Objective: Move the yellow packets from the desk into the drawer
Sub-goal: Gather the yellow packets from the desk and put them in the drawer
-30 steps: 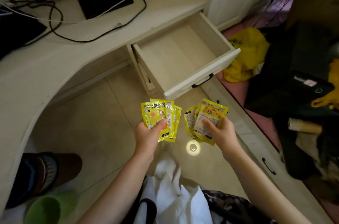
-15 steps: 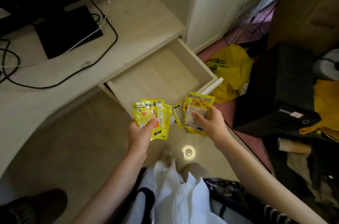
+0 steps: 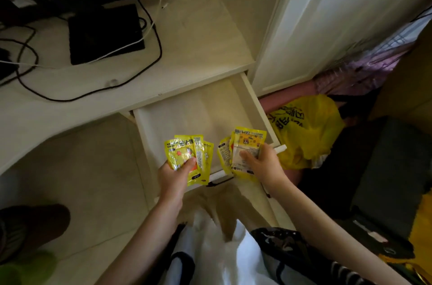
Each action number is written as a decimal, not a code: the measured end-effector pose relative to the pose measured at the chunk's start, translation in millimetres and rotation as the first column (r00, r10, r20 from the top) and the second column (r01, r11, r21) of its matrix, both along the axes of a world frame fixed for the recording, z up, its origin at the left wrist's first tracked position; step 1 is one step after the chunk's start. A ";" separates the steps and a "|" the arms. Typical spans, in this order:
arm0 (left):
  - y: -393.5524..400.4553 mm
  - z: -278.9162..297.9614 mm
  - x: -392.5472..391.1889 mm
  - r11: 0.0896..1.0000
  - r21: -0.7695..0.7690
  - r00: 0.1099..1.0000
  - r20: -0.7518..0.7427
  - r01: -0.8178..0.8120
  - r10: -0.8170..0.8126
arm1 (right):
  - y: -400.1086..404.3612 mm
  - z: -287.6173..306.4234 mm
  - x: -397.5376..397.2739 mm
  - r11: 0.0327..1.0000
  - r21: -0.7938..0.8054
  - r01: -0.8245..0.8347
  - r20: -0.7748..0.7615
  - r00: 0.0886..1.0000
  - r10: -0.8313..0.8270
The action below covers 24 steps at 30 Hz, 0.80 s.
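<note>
My left hand (image 3: 175, 177) grips a fan of several yellow packets (image 3: 198, 156), thumb pressed on the front one. A second bunch of yellow packets (image 3: 245, 144) is held in my right hand (image 3: 264, 165), the top one showing its white printed back. Both bunches hover above the front part of the open drawer (image 3: 253, 100), a pale wooden box pulled out from under the desk (image 3: 198, 51). The drawer's inside looks bare. Its front panel is partly hidden behind my hands.
On the desk lie a black flat device (image 3: 105, 32), black and white cables (image 3: 149, 55) and a dark monitor base. A yellow plastic bag (image 3: 308, 130) sits on the floor right of the drawer, by a white cabinet door (image 3: 327, 16). Dark bags fill the right side.
Both hands with their packets have come forward over the open drawer. The view has shifted closer, looking more steeply down into it.
</note>
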<state>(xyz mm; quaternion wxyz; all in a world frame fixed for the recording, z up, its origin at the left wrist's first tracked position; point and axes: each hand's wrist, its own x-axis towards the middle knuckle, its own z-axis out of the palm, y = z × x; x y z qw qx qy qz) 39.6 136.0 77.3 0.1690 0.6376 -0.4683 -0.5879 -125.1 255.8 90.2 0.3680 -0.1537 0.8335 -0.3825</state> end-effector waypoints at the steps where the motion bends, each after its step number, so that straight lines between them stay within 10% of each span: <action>1: 1.8 -2.4 -3.8 0.999 0.007 0.999 0.004 -0.036 0.036 | -2.6 -0.7 -7.7 0.999 0.005 -0.033 -0.004 0.999 0.033; 24: -69.0 -140.7 -6.4 0.958 0.231 0.972 0.200 -0.169 0.123 | -132.8 -139.7 -14.6 0.922 0.230 -0.312 0.279 0.928 0.245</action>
